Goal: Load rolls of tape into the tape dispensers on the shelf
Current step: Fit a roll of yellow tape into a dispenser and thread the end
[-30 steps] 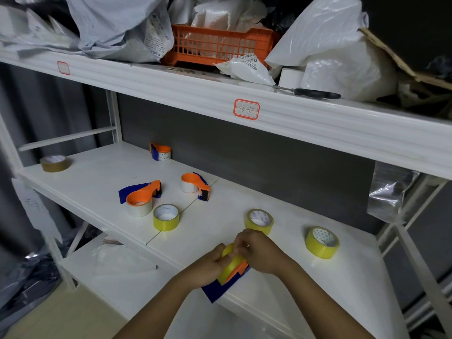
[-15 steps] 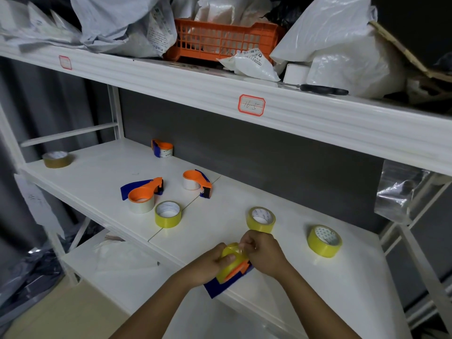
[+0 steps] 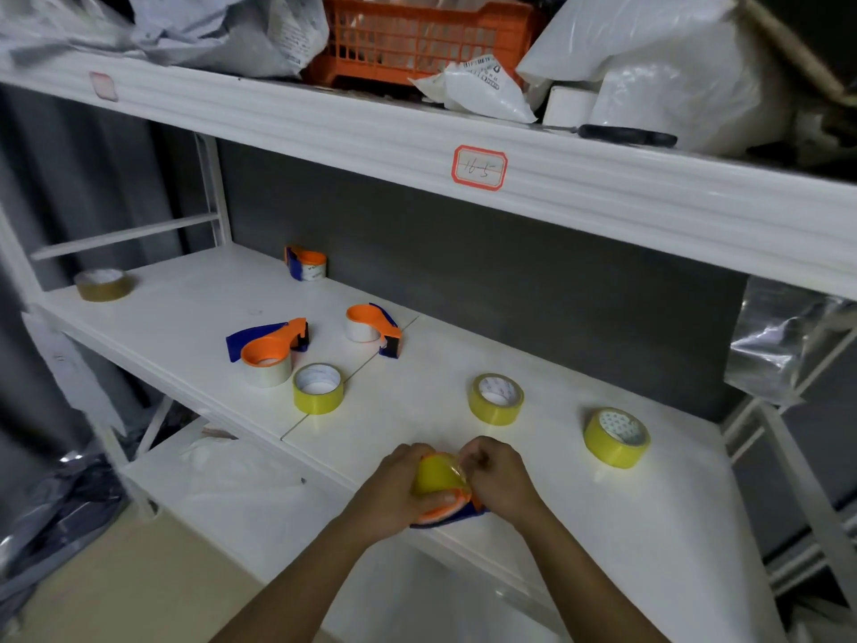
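Dispenser (image 3: 445, 512): I see a yellow roll (image 3: 436, 475) seated in it.
Left hand (image 3: 394, 494): grips dispenser.
Right hand (image 3: 501, 480): pinches the roll's tape.

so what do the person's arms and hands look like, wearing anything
Both forearms are bare up to the frame's lower edge, with no sleeves in view. The left hand and right hand have no gloves, and no rings, watch or wristband can be seen.

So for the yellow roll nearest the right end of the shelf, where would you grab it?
Probably from above, thumb and fingers across the outer wall of the right roll. It lies flat on the shelf, hole up, with open space all round, so both sides are reachable. Both hands are busy now.
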`<state>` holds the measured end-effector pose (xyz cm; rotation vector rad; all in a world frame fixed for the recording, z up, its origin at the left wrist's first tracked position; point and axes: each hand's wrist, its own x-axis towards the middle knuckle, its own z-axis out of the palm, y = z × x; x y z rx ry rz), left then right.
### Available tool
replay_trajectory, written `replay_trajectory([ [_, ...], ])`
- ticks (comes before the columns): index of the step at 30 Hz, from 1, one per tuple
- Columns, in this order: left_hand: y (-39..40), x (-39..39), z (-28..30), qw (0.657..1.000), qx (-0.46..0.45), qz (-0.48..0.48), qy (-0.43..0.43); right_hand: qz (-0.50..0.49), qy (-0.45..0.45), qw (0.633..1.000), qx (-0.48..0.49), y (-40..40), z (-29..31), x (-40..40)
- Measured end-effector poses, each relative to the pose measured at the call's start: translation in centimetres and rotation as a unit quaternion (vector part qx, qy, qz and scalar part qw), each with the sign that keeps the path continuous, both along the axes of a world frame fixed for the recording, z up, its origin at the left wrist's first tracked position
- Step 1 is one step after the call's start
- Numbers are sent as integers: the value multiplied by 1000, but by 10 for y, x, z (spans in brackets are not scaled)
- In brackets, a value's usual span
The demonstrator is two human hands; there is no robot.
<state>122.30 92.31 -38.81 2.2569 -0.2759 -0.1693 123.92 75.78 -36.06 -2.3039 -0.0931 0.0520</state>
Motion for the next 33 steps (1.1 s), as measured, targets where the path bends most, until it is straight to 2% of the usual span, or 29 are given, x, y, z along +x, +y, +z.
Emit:
replay_trajectory([
  [6, -6, 6, 1, 998, 54, 18, -40, -10, 47, 994, 94, -4, -1, 5],
  [11, -6, 13, 5, 1000, 23, 11, 2, 9, 135, 978, 158, -7, 6, 14],
  [17, -4, 18, 7, 999, 10, 7, 33, -15, 301, 927, 225, -8, 25, 26],
  [20, -6, 17, 13, 999, 16, 9, 43, -25, 350, 907, 233, -9, 27, 30],
  [27, -8, 16, 13, 998, 42, 6, 46, -24, 337, 917, 212, -10, 25, 34],
  [31, -9, 17, 14, 998, 57, 6, 37, 10, 299, 942, 150, -6, 28, 33],
  [33, -9, 17, 15, 997, 70, 4, 33, 16, 267, 959, 88, -1, 26, 34],
])
